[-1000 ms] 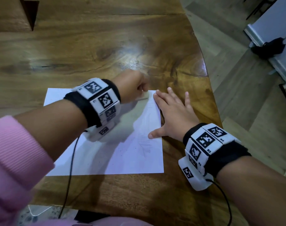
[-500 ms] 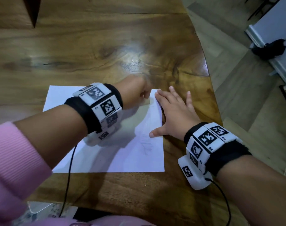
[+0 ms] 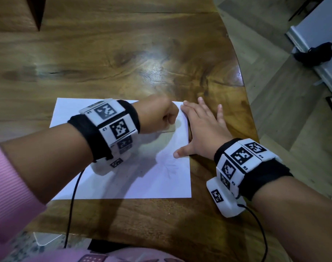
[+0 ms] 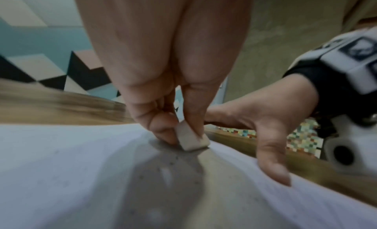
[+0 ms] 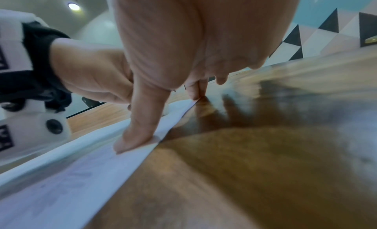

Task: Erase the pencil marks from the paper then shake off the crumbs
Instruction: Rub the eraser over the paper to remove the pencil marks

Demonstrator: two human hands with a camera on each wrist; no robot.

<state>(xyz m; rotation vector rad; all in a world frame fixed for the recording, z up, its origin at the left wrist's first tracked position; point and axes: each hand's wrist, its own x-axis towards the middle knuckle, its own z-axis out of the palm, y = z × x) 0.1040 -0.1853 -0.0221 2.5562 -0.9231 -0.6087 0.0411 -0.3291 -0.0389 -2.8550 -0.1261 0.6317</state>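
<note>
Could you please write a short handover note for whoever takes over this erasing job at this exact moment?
Left hand: pinches the small white block eraser, its end on the sheet near the far right corner.
Right hand: flat, fingers straight, thumb pressing the right edge of the white sheet of paper, the other fingers on the brown wooden table.
Done: erasing is under way; small dark crumbs lie near the eraser.
Left: faint pencil marks in the right half of the sheet, nearer you than the eraser, must still go; then lift the sheet and shake the crumbs off.
</note>
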